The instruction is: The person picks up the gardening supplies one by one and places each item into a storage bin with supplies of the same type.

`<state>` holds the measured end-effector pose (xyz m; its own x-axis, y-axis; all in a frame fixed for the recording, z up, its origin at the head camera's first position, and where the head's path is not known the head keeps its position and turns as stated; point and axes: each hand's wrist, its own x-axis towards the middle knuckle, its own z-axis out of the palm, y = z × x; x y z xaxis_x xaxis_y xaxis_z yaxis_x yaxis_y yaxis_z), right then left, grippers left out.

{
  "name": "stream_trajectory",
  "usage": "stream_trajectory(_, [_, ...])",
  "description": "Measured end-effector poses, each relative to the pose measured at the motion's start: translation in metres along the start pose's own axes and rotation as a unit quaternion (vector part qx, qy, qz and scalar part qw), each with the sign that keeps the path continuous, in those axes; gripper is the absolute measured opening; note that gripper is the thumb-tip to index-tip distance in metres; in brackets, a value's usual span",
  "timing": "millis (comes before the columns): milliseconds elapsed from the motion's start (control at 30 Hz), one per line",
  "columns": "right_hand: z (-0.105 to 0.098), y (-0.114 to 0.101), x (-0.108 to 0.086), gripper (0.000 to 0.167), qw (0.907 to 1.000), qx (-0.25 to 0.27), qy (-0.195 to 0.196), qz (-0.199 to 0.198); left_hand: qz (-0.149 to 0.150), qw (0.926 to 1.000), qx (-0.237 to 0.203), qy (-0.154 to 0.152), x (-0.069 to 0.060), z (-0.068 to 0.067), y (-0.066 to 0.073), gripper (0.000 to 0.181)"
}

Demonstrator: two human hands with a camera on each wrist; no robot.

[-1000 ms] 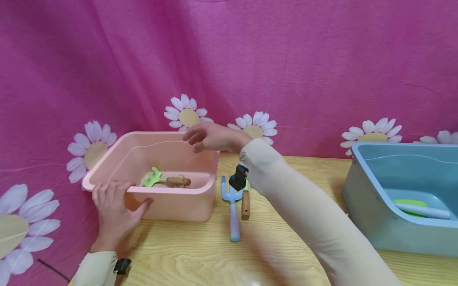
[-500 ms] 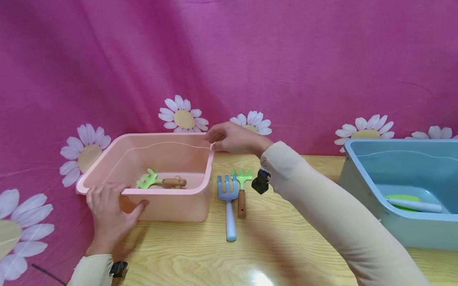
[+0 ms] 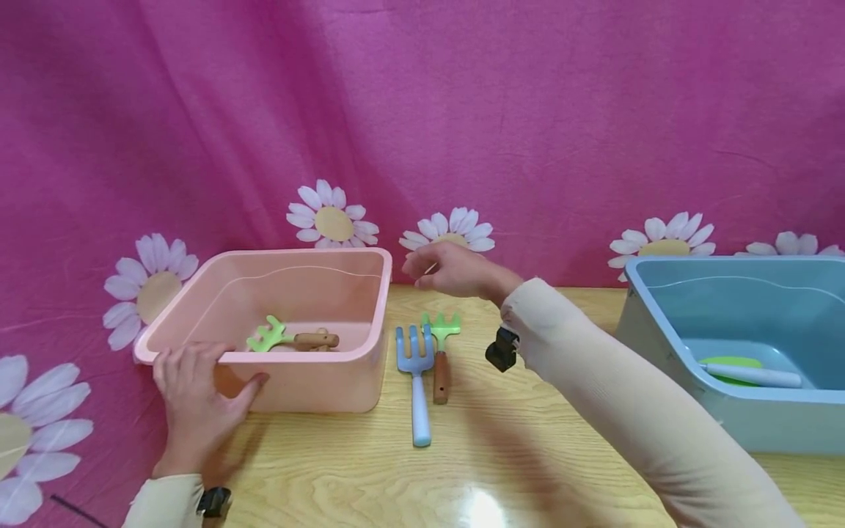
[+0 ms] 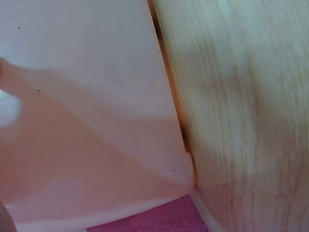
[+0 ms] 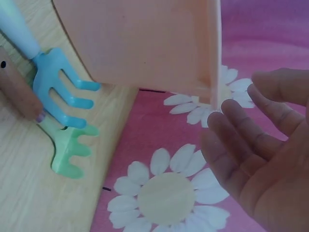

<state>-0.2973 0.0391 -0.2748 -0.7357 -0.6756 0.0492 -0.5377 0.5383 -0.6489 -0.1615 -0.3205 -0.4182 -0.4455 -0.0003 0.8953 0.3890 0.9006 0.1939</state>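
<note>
Left hand (image 3: 194, 400) has the pink tub (image 3: 317, 385) clamped by its near rim. Right hand (image 3: 455, 270) just hovers beside the back corner, kinda loose.

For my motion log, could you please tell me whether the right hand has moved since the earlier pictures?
Yes, the right hand has moved rightward, from over the right rim of the pink plastic bin to outside it.
</note>
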Motion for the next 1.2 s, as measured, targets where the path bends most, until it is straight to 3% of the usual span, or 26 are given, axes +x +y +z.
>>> stream_trajectory(167, [0.011, 0.013, -0.003, 0.034, 0.9991, 0.021, 0.007, 0.036, -0.005, 1.0, 0.0, -0.002, 0.001, 0.001, 0.002, 0.077])
stream_trajectory(333, [0.029, 0.023, 0.0, 0.036, 0.9954, 0.032, -0.009, 0.089, -0.015, 0.9999, 0.005, 0.002, -0.001, -0.005, 0.002, 0.078])
stream_trajectory(500, [0.043, 0.037, 0.0, 0.034, 0.9924, 0.029, -0.014, 0.118, -0.011, 0.9999, 0.009, 0.007, -0.002, -0.008, 0.001, 0.078])
stream_trajectory(733, [0.063, 0.062, -0.01, 0.037, 0.9864, 0.001, 0.005, 0.164, -0.001, 1.0, 0.005, 0.004, 0.0, 0.0, 0.0, 0.077])
stream_trajectory(1033, [0.1, 0.074, -0.021, 0.04, 0.9741, -0.04, -0.009, 0.222, 0.001, 1.0, 0.008, 0.005, 0.0, 0.0, 0.001, 0.077])
stream_trajectory(1200, [0.112, 0.077, -0.027, 0.04, 0.9684, -0.036, -0.011, 0.246, -0.003, 1.0, 0.005, -0.002, 0.001, -0.001, 0.001, 0.076])
